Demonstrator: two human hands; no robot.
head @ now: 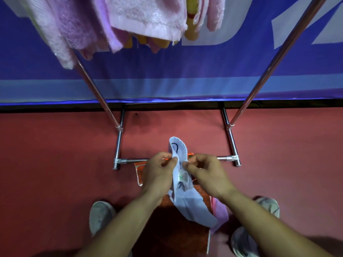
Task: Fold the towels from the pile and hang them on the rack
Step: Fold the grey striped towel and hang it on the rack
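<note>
Both hands pinch the white printed towel near its upper end, the left hand and right hand close together with fingers grasping cloth. It hangs above the pile on the floor, near the rack base. Its long axis runs from the curled top, which points rackward, down toward the feet. To fold it well, I'd slide the hands apart to the corners first, so the edge goes taut.

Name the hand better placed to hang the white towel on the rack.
Right hand, probably. It and the left hand both pinch the white towel, but pink towels crowd the left of the rack; the gap lies by the right post.
</note>
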